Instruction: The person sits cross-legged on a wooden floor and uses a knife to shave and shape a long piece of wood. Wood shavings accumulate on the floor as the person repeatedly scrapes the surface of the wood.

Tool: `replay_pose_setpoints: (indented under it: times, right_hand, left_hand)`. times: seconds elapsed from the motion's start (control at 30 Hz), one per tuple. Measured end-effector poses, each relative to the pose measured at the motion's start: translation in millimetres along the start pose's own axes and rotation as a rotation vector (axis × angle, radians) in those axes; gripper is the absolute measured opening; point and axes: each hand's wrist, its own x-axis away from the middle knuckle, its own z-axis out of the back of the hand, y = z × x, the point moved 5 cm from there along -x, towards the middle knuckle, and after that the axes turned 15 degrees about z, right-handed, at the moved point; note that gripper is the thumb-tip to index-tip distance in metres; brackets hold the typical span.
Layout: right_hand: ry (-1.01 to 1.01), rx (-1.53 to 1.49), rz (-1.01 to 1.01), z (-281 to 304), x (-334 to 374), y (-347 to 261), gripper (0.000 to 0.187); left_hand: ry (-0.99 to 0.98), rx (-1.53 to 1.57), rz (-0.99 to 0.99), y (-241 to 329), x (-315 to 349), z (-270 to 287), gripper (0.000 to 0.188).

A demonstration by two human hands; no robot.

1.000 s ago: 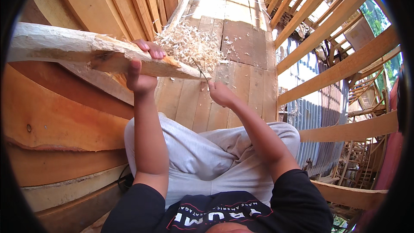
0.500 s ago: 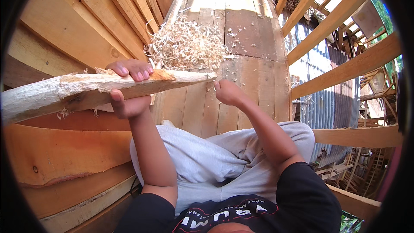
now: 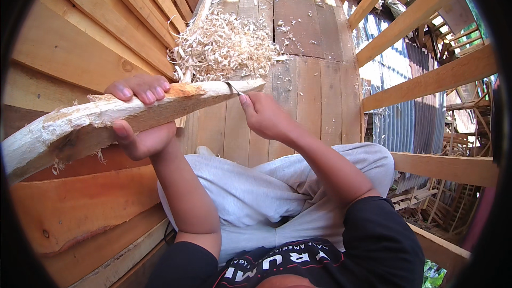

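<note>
A long piece of pale, roughly carved wood [image 3: 112, 111] slants across the left half, its tapered tip pointing right. My left hand [image 3: 143, 88] is closed around its middle, fingers over the far edge and thumb on the near side. At the tapered end, my right hand [image 3: 265, 113] is a fist, thumb forward, on a small knife [image 3: 232, 87]. Its thin dark blade lies across the wood just short of the tip; the handle is hidden in my fist. An orange-brown patch marks the wood beside my left fingers.
Curly wood shavings [image 3: 226, 45] lie heaped on the plank floor [image 3: 306, 93] beyond the wood. Stacked boards [image 3: 80, 200] line the left side. A slatted wooden railing [image 3: 426, 82] runs along the right, with corrugated metal sheets [image 3: 408, 112] outside it. My crossed legs [image 3: 240, 186] are below.
My right hand has moved left from beyond the tip, and the blade now shows across the wood. My left hand and the wood have shifted left and slightly down.
</note>
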Motion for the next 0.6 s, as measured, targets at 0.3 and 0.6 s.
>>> replay_pose_setpoints:
  times: [0.3,0.6]
  right_hand:
    - [-0.009,-0.010,0.004,0.2,11.5,-26.3,0.043]
    - [0.004,0.056,-0.039,-3.2,4.3,-4.6,0.045]
  left_hand:
    - [-0.021,-0.023,-0.008,1.6,1.0,2.5,0.044]
    - [-0.029,-0.011,-0.035,2.4,-1.5,0.6,0.044]
